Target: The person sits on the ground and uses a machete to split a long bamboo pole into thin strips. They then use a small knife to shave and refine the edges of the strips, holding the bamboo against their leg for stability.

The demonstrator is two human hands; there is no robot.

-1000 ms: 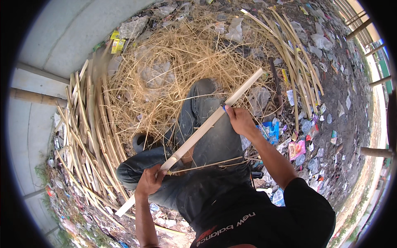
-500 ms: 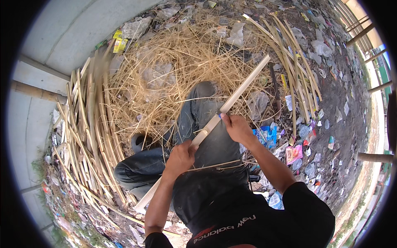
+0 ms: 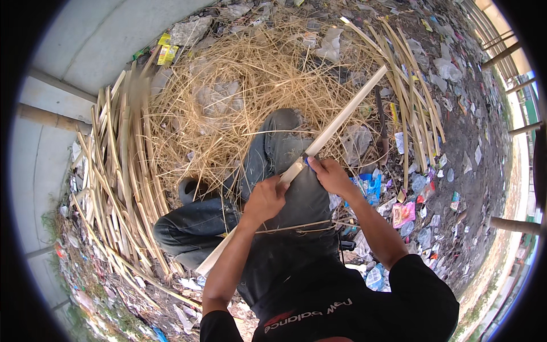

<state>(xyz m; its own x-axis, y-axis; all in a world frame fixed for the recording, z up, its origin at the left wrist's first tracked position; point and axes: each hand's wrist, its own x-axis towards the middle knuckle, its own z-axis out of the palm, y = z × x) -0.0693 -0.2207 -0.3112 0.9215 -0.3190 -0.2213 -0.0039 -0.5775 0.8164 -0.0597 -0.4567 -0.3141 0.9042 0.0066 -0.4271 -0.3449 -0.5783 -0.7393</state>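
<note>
A long pale bamboo strip (image 3: 346, 113) lies slantwise across my dark jeans, its far end up to the right and its near end below my left forearm. My left hand (image 3: 265, 200) is closed round the strip's middle part. A little farther up the strip, my right hand (image 3: 330, 175) is closed with its thumb against the wood. At that thumb a small dark, blade-like piece with a blue part (image 3: 307, 161) crosses the strip; the fingers hide most of it. A thin sliver (image 3: 296, 227) lies across my lap.
Long bamboo strips (image 3: 128, 171) are heaped on the left beside a grey wall (image 3: 74, 40). More strips (image 3: 407, 85) lie at the far right, near a long dark tool (image 3: 380, 122). Loose shavings (image 3: 245, 80) cover the ground ahead. Plastic litter (image 3: 403, 214) is scattered on the right.
My left hand has moved up and to the right, toward my right hand, and the strip has slid the same way. The right hand stays almost in place; a curl seen earlier between the hands no longer shows.
</note>
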